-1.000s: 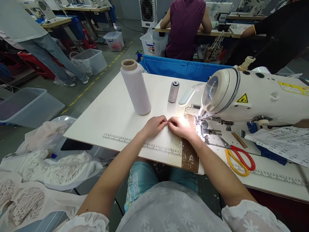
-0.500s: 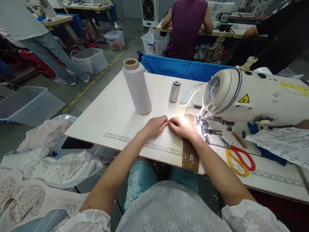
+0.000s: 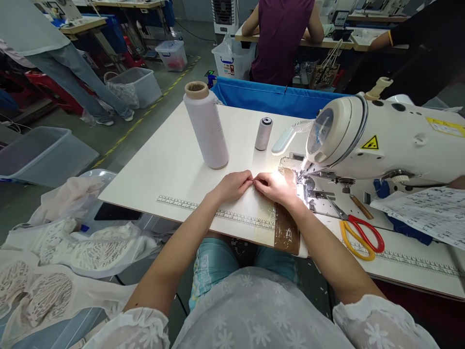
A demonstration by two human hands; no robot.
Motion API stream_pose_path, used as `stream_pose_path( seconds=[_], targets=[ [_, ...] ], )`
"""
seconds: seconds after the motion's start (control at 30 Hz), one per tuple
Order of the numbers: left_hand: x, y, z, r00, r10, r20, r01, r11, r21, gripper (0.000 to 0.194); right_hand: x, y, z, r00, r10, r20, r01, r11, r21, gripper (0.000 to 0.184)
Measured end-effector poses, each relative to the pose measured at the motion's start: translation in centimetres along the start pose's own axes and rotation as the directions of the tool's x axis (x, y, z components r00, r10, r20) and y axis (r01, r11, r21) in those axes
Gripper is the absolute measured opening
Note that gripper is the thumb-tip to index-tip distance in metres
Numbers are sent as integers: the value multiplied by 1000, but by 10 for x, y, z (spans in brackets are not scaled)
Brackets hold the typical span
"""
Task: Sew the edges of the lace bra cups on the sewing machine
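My left hand and my right hand meet fingertip to fingertip just above the white table, left of the sewing machine's needle area. Both are closed in a pinch. Whatever lies between the fingertips is too small to make out. Behind them stand a large cone of white thread and a small spool of pale thread. The lit sewing machine is to the right of my right hand. Below the hands runs a printed ruler strip.
Red and yellow scissors lie on the machine bed beside papers. White lace bras are heaped at the left, near a dark flat object. A blue cloth bin borders the table's far edge. Other people work beyond.
The view has shifted slightly. Both hands stay pinched together at the same spot over the table, with hardly any movement.
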State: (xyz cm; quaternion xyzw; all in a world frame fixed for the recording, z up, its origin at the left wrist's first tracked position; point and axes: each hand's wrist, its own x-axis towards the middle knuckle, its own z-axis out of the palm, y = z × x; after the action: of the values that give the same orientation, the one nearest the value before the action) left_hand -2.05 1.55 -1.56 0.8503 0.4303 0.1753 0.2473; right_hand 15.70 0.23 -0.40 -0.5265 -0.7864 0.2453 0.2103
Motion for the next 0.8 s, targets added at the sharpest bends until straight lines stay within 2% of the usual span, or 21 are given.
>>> stream_pose_path(
  seconds=[0.13, 0.33, 0.47, 0.63, 0.8],
  targets=[
    [-1, 0, 0, 999, -9, -35, 7, 998, -70, 14, 0, 0, 1, 1000, 25, -4, -25, 998, 49, 19],
    [-2, 7, -1, 993, -71, -96, 51, 979, -198, 13, 0, 9, 5, 990, 127, 60, -139, 949, 282, 20],
    [-2, 10, 0, 984, -148, -101, 111, 947, -302, 13, -1, 13, 9, 994, 106, -18, -96, 950, 297, 20],
    [-1, 10, 0, 959, -281, -32, 220, 814, -537, 14, -3, 12, 12, 979, -85, -184, 112, 983, 144, 19],
    [0, 9, -3, 933, -348, 95, 301, 605, -737, 15, -6, 13, 14, 957, -164, -238, 198, 972, 124, 22]
  ],
)
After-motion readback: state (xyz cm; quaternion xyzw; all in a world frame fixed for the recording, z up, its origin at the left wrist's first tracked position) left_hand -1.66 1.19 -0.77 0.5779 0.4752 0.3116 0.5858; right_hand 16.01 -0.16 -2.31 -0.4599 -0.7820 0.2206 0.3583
